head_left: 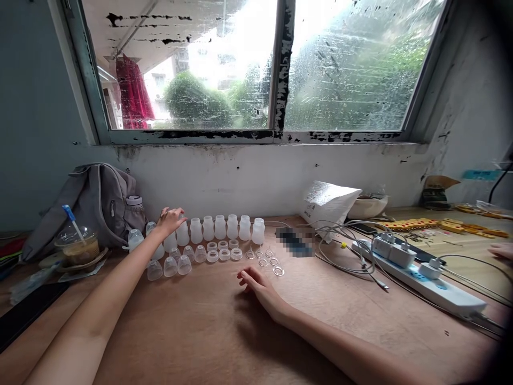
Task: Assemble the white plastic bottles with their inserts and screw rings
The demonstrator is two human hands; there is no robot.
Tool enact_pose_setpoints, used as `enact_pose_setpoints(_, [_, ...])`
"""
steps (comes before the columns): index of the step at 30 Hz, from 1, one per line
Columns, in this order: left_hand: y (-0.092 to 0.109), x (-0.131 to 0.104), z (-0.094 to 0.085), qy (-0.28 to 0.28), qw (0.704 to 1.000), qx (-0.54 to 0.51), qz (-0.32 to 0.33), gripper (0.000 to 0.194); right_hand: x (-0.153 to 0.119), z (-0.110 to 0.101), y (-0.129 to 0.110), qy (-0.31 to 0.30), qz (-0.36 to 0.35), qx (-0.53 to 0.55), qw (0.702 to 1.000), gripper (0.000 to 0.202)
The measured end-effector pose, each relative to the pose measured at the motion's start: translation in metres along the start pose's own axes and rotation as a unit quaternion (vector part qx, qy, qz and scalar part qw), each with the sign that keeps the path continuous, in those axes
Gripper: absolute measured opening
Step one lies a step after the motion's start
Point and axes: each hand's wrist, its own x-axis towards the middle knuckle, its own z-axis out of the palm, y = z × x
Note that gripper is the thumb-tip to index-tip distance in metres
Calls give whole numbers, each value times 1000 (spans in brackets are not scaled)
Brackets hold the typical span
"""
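Note:
My left hand (pixel 171 220) reaches to the back left, its fingers curled around the top of a frosted bottle (pixel 183 234). That bottle stands in a row with several others (pixel 220 228). In front of the row sit clear domed caps (pixel 170 266), white collar rings (pixel 236 254) and thin flat rings (pixel 278 271). Some bottles and a cap with a handle (pixel 135 238) stand behind my left forearm, partly hidden. My right hand (pixel 260 289) rests near the table's middle, just in front of the rings. Its fingers are curled together with nothing visible in them.
A grey backpack (pixel 98 203) and an iced drink cup (pixel 78 246) are at the left. To the right lie a white pouch (pixel 328 206), looped cables (pixel 340 262) and a power strip (pixel 433 283). Yellow parts (pixel 452 225) and another person's hand (pixel 500 250) are at the far right.

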Motion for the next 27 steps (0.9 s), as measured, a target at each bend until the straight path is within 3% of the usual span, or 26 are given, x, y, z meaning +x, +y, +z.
enact_pose_setpoints(12, [-3, 1, 2, -3, 1000, 22, 1, 26, 1, 0, 0, 1, 3, 0, 1000, 31])
enact_pose_setpoints(20, [7, -3, -8, -31, 999, 30, 21, 27, -1, 0, -3, -4, 7, -4, 1000, 30])
enact_pose_setpoints(27, [12, -5, -6, -22, 999, 36, 16, 26, 1, 1, 2, -20, -6, -8, 1000, 29])
